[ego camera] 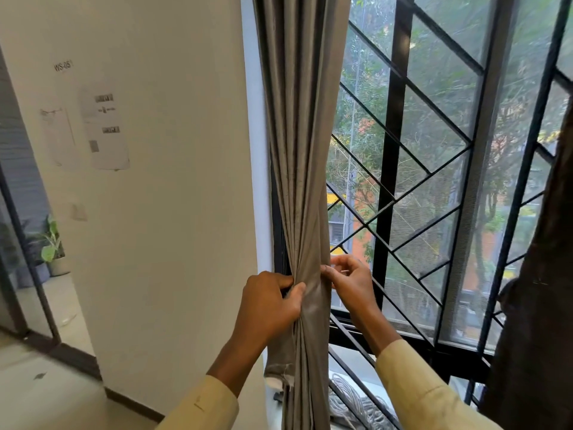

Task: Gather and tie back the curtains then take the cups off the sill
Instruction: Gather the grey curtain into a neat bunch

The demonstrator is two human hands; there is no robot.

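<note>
A grey curtain [302, 135] hangs bunched into narrow folds at the left side of the window. My left hand [268, 301] grips the gathered folds from the left, thumb pressed on the fabric. My right hand [350, 282] pinches the curtain's right edge at the same height, fingers curled on the cloth. A second, dark curtain [539, 290] hangs at the far right edge. No cups show in this view; the sill [369, 386] is mostly hidden behind my arms and the curtain.
A black diagonal window grille [412, 187] with mesh stands just behind my hands. A coil of grey cord [353, 401] lies on the sill. A white wall [173, 181] with taped papers is to the left, and an open doorway with potted plants [52, 243] beyond it.
</note>
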